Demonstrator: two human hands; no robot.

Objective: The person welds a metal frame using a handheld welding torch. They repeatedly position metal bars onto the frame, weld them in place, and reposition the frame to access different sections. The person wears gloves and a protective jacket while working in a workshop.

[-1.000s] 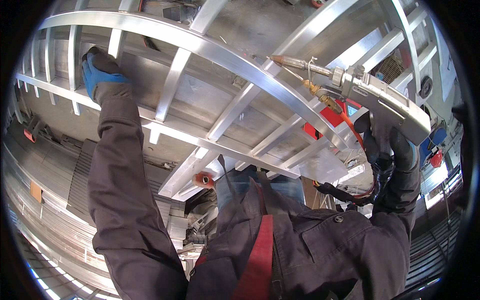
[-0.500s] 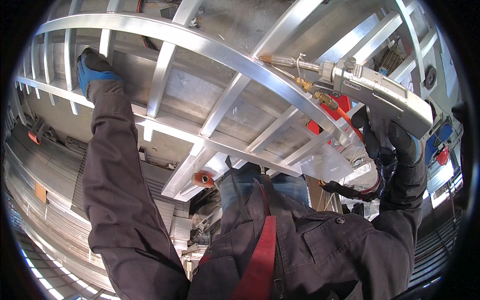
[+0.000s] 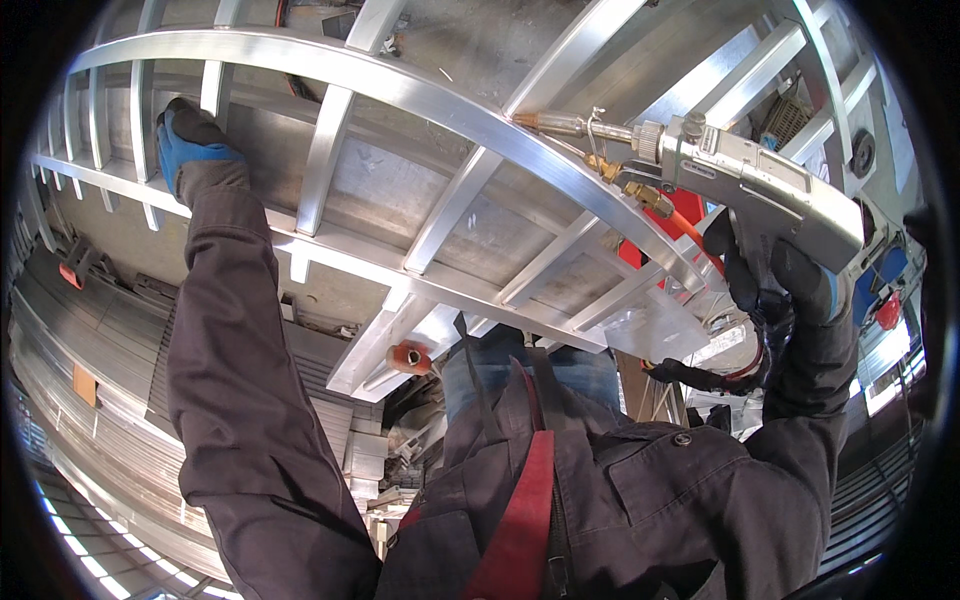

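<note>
A ladder-like frame of shiny aluminium bars [image 3: 420, 95] spans the view, with a curved rail, a straight nearer rail and slats between them. My left hand [image 3: 195, 145], in a blue and dark glove, is closed at the frame's left part, between two slats; its fingertips are partly hidden. In my right hand [image 3: 770, 275], also gloved, is the grip of a silver welding gun [image 3: 760, 185]. The gun's brownish nozzle points left, its tip at the joint of a slat and the curved rail. Brass fittings and an orange hose [image 3: 688, 228] run under the gun.
An orange-red round object [image 3: 408, 357] sits on a bar near my legs. Stacked metal profiles [image 3: 90, 350] lie at the lower left. A dark sheathed cable [image 3: 690, 376] loops below my right hand. Behind the frame is something red [image 3: 668, 215], and a wicker-like basket [image 3: 788, 118] lies far right.
The view shifts very slightly. Both hands, the welding gun and the frame keep almost the same places.
</note>
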